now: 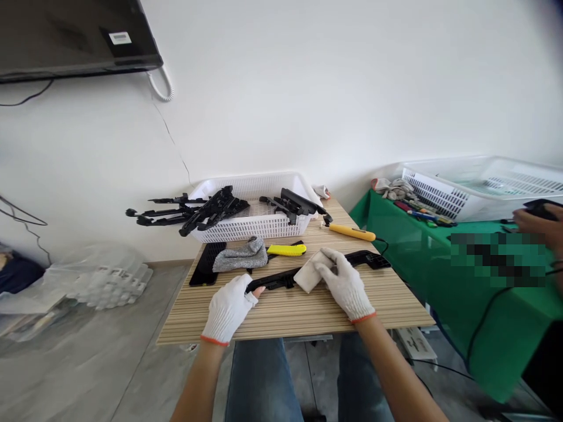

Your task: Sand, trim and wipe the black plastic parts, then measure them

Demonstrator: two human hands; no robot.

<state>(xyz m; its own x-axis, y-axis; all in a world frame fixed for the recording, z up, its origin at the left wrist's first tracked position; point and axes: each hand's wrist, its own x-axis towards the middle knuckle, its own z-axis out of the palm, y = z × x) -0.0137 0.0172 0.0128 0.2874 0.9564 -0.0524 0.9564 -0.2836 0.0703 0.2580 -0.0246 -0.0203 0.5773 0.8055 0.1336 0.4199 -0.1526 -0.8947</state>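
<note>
Nearest the camera are two bare forearms [393,363] and denim-covered legs [264,381], below a striped wooden tabletop [299,313]. A long black part [272,282] lies across the tabletop between and beneath the white-gloved hands. The left hand [231,306] is closed around the part's left end, its bare thumb tip showing. The right hand [345,281] is half curled, fingers and thumb pinching a pale cloth [310,274] laid over the part's middle; the right end reaches out past it, near the tabletop's edge.

Good handling here seems to call for a firm left grip against twisting, with the cloth flat and pressed evenly along the length. The narrow ridges could snag the fabric, so light pressure looks wise there. The part's right end is best kept off the yellow-handled tool [352,232] and its black cord [386,248], just beyond.
</note>
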